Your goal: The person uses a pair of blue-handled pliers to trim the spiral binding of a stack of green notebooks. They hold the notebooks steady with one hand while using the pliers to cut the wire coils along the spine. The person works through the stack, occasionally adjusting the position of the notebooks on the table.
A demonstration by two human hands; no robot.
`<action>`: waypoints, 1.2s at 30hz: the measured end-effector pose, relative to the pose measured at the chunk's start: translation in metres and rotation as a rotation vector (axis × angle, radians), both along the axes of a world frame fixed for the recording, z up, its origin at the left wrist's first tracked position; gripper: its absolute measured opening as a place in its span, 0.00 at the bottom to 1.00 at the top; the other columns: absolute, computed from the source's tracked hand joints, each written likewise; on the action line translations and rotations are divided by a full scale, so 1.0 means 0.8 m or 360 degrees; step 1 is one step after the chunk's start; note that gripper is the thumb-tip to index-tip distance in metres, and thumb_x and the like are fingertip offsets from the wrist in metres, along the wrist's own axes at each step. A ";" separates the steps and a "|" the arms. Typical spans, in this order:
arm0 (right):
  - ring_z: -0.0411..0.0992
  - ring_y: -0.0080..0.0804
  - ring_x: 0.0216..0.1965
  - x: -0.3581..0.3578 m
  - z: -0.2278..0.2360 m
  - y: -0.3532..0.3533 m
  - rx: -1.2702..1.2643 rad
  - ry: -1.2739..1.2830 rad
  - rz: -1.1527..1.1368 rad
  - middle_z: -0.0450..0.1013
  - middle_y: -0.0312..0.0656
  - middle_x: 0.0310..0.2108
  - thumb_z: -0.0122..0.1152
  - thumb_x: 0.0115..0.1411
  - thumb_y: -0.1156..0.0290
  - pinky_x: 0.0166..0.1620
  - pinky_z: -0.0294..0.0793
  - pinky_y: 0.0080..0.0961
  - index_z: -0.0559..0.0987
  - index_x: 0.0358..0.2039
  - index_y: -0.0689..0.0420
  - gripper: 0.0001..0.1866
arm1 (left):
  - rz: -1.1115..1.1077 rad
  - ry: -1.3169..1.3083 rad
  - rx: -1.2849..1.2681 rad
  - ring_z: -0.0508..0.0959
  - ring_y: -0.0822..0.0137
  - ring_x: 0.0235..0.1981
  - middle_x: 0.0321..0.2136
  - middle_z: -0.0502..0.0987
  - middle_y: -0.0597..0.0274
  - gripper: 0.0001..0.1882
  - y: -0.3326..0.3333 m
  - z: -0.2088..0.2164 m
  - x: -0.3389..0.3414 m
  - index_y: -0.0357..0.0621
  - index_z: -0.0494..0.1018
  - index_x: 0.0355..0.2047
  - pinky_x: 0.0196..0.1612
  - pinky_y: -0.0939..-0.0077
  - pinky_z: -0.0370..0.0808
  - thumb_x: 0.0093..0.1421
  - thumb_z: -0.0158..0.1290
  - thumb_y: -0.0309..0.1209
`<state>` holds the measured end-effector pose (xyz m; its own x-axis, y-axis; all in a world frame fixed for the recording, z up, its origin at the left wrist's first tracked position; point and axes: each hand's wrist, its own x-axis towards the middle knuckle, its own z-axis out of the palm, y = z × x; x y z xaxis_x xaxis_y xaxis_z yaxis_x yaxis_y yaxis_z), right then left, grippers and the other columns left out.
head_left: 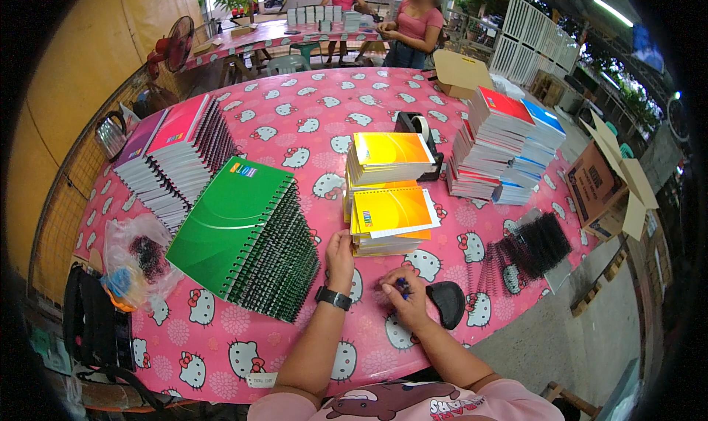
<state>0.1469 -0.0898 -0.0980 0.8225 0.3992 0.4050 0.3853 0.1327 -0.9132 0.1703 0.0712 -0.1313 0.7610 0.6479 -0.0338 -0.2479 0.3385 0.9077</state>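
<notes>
Two adjoining piles of yellow-covered notebooks [391, 208] stand in front of me, with punched holes along a top edge. My left hand [340, 259], with a black watch on its wrist, grips the near left corner of the closer pile; its fingertips are partly hidden there. To the right, my right hand [404, 297] is closed round a small dark blue tool [402, 287], mostly covered by the fingers. A black rounded pad or pouch [446, 304] lies beside that hand. Loose black spiral binding coils [527, 247] are heaped farther right.
Green spiral notebooks [232, 222] are piled at left, behind them red ones [181, 126] and purple ones [140, 144]. Red-and-blue-covered stacks [505, 115], a tape dispenser [424, 129] and an open carton [597, 188] stand right. Two people in pink are at a far table [258, 41].
</notes>
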 end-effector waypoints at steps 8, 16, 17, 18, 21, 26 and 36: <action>0.62 0.17 0.25 0.001 -0.011 -0.013 -0.0185 0.0154 0.0028 0.67 0.34 0.24 0.60 0.53 0.75 0.28 0.61 0.15 0.71 0.26 0.59 0.06 | 0.0007 -0.0018 -0.0031 0.62 0.81 0.23 0.23 0.68 0.71 0.09 -0.001 0.003 0.000 0.40 0.69 0.34 0.27 0.85 0.59 0.61 0.41 0.31; 0.60 0.16 0.23 -0.002 -0.007 -0.001 0.0000 0.0060 -0.0050 0.65 0.31 0.21 0.60 0.54 0.73 0.27 0.61 0.15 0.70 0.25 0.58 0.07 | -0.0022 -0.0052 -0.0024 0.71 0.76 0.29 0.28 0.73 0.65 0.11 0.007 -0.013 0.002 0.35 0.69 0.35 0.33 0.82 0.68 0.63 0.41 0.30; 0.60 0.16 0.23 -0.001 -0.008 -0.007 -0.0033 0.0085 -0.0035 0.65 0.31 0.21 0.60 0.54 0.73 0.27 0.61 0.15 0.71 0.26 0.58 0.07 | -0.0019 -0.0049 -0.0025 0.71 0.76 0.29 0.28 0.73 0.65 0.11 0.007 -0.013 0.003 0.35 0.70 0.35 0.33 0.82 0.68 0.63 0.41 0.30; 0.60 0.16 0.23 -0.002 -0.008 -0.009 -0.0049 0.0083 -0.0053 0.65 0.31 0.21 0.60 0.54 0.73 0.27 0.61 0.15 0.71 0.26 0.59 0.07 | -0.0015 -0.0047 -0.0027 0.71 0.76 0.28 0.28 0.73 0.65 0.11 0.006 -0.014 0.004 0.35 0.70 0.35 0.33 0.82 0.68 0.63 0.41 0.30; 0.61 0.17 0.24 -0.003 -0.002 -0.012 -0.0067 0.0089 -0.0072 0.66 0.32 0.22 0.60 0.54 0.73 0.28 0.61 0.15 0.71 0.27 0.59 0.07 | -0.0026 -0.0026 -0.0011 0.71 0.76 0.28 0.28 0.73 0.65 0.11 0.005 -0.013 0.003 0.35 0.70 0.35 0.33 0.83 0.68 0.63 0.41 0.30; 0.67 0.24 0.29 0.000 0.002 -0.003 -0.0258 -0.0125 -0.0093 0.69 0.37 0.27 0.64 0.50 0.71 0.33 0.65 0.19 0.72 0.31 0.58 0.10 | -0.0012 0.0009 0.0028 0.71 0.75 0.28 0.27 0.72 0.64 0.12 -0.003 -0.008 0.000 0.35 0.70 0.35 0.32 0.82 0.68 0.64 0.41 0.31; 0.68 0.30 0.34 0.014 -0.009 0.001 -0.0364 -0.0072 -0.0050 0.69 0.39 0.30 0.70 0.41 0.67 0.41 0.68 0.25 0.72 0.35 0.59 0.21 | -0.0094 0.0017 -0.0028 0.70 0.67 0.44 0.44 0.70 0.57 0.20 -0.010 0.059 -0.046 0.38 0.60 0.51 0.47 0.76 0.67 0.60 0.45 0.31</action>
<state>0.1582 -0.0893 -0.1054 0.8191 0.4595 0.3434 0.4270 -0.0886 -0.8999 0.1336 0.0628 -0.0839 0.7973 0.6013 -0.0531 -0.2176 0.3683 0.9039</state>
